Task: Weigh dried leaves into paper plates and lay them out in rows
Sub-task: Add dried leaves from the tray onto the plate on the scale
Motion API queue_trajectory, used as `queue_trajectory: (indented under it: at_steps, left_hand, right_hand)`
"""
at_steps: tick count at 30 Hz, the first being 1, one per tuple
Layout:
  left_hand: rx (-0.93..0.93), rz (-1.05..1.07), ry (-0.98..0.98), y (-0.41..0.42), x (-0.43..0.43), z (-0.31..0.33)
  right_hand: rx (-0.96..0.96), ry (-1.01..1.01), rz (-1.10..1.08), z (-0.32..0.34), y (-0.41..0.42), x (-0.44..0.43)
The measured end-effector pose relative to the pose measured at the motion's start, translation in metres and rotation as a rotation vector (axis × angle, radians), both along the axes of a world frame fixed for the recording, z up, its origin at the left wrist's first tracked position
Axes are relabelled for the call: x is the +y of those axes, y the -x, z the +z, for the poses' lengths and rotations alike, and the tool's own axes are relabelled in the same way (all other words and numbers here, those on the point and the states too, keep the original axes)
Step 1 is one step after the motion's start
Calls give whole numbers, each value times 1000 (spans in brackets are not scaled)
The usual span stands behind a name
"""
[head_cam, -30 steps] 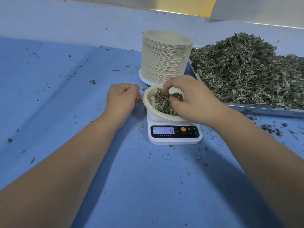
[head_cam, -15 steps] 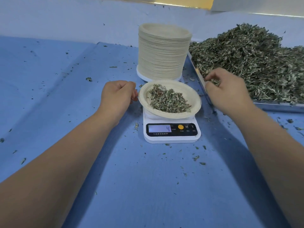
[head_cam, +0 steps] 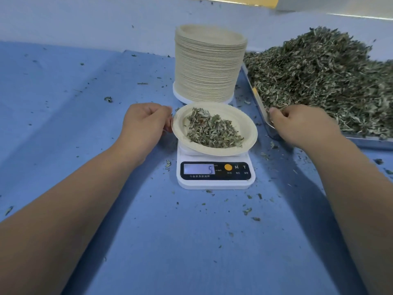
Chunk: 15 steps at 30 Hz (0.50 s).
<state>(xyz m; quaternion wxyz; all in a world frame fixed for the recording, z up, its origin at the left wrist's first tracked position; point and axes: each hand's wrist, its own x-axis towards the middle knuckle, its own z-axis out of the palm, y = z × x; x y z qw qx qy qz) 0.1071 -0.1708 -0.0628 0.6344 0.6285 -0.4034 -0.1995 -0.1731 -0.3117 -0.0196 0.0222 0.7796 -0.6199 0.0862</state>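
Head view: left hand (head_cam: 146,124) pinches the rim of the paper plate (head_cam: 244,124) holding dried leaves (head_cam: 212,130), on the scale (head_cam: 214,183) reading 5. Right hand (head_cam: 302,126) curled at the leaf pile (head_cam: 319,77); can't tell if it grips any.

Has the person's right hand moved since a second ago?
Yes. The right hand left the round beige paper plate on the white digital scale and went rightward to the silver metal tray's near corner.
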Motion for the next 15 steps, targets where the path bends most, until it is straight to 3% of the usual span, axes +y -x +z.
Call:
queue_trajectory:
  at_steps: [4, 11, 15]
  left_hand:
    - [-1, -18, -9, -1, 0, -1]
    - [2, -15, 2, -3, 0, -2]
    - [-1, -18, 10, -3, 0, -1]
  right_hand:
    - [38, -139, -59, 0, 1, -1]
    - [-148, 25, 229, -6, -1, 2]
    - [-209, 212, 201, -5, 0, 3]
